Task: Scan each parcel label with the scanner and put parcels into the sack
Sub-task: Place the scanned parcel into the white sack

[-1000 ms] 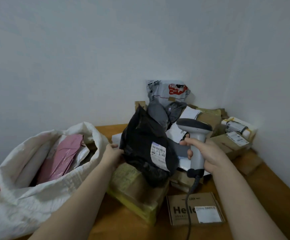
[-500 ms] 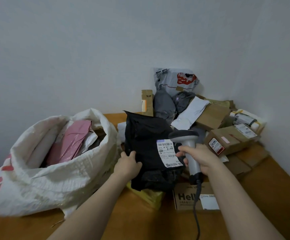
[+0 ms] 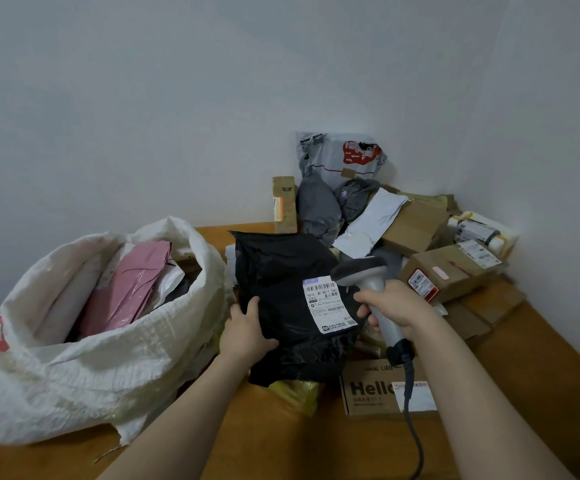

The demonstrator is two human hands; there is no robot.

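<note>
A black plastic parcel point(image 3: 278, 275) stands tilted towards me in the middle of the table, with its white label point(image 3: 328, 303) facing me. My left hand point(image 3: 247, 329) grips the parcel's lower left edge. My right hand point(image 3: 397, 306) holds the grey corded scanner point(image 3: 368, 271) by its handle, its head just right of the label. The white woven sack point(image 3: 73, 355) lies open at the left, with a pink parcel point(image 3: 125, 289) and other bags inside.
A pile of cardboard boxes point(image 3: 451, 271), grey mailers point(image 3: 319, 209) and a printed bag point(image 3: 340, 157) fills the back right corner. A flat "Hello" box point(image 3: 368, 389) and a yellow-taped parcel point(image 3: 299, 393) lie under the black parcel. The scanner cable point(image 3: 411, 427) hangs towards me.
My left hand shifted from behind the black parcel to its lower left edge and turned the label to face me. The scanner came down and left, next to the label.
</note>
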